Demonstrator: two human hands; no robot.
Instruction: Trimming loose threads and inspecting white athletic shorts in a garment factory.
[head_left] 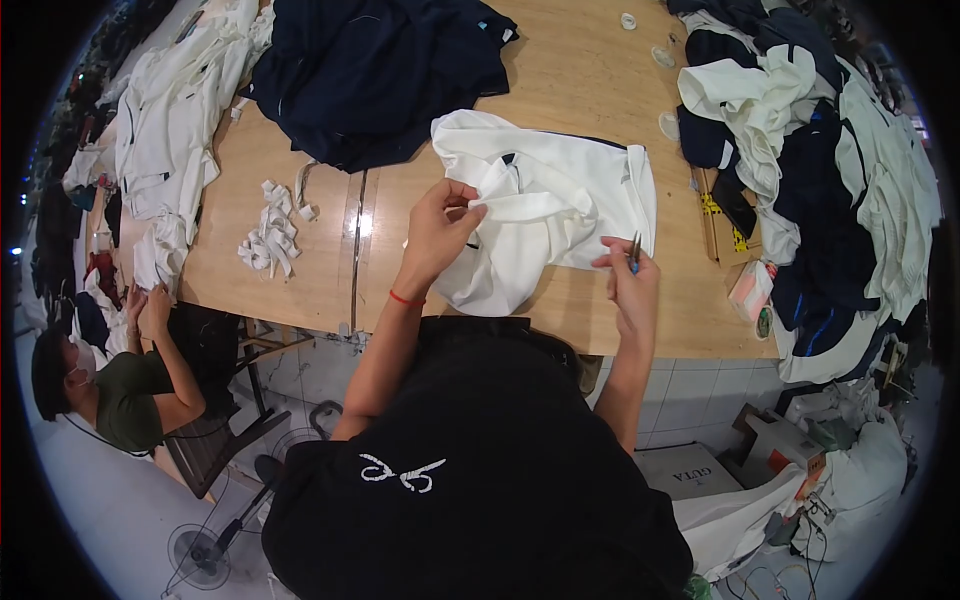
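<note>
A white garment (600, 175) lies bunched on the wooden table in front of me, with a dark tab near its neckline. My left hand (438, 232), a red cord around its wrist, pinches a folded edge of this garment between thumb and fingers. By the garment's lower right corner, my right hand (632, 285) is closed around small thread snips (635, 255) with a bit of blue on them. The snips' tips point up, away from me, apart from the edge in my left hand. The fingers curled around the handle partly hide it.
Navy garments (380, 80) lie beyond the white one. White fabric strips (270, 238) are heaped left of a table seam. White clothes (175, 110) line the left side, where a co-worker (130, 390) handles fabric. Mixed garments (820, 190) and a small carton (742, 240) crowd the right.
</note>
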